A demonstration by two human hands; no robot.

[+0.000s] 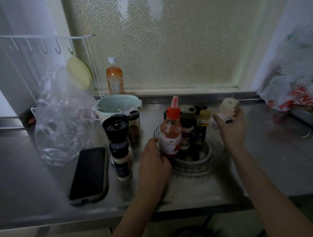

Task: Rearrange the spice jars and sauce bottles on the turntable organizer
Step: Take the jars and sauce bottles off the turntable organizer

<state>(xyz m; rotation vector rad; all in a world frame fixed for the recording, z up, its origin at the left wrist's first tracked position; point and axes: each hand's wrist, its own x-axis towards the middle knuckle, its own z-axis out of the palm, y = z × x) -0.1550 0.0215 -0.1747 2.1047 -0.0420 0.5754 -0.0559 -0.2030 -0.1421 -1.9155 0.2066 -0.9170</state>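
Observation:
A clear round turntable (214,154) sits on the steel counter in the middle. On it stand a red sauce bottle (170,133) with a red nozzle cap, a dark-lidded spice jar (186,130) and a dark bottle with a yellow cap (201,129), with more dark jars behind. My left hand (154,165) grips the red sauce bottle low at the turntable's left rim. My right hand (231,129) holds a beige-lidded jar (228,108) tilted in the air above the turntable's right side.
Left of the turntable stand a black-topped grinder (116,127), a cream spice jar (122,167) and a brown spice jar (134,128). A phone (89,172) lies near the front edge. A crumpled clear bag (61,124), a mint jug (116,105), an orange drink bottle (114,78) and a bag (295,85) at the right surround them.

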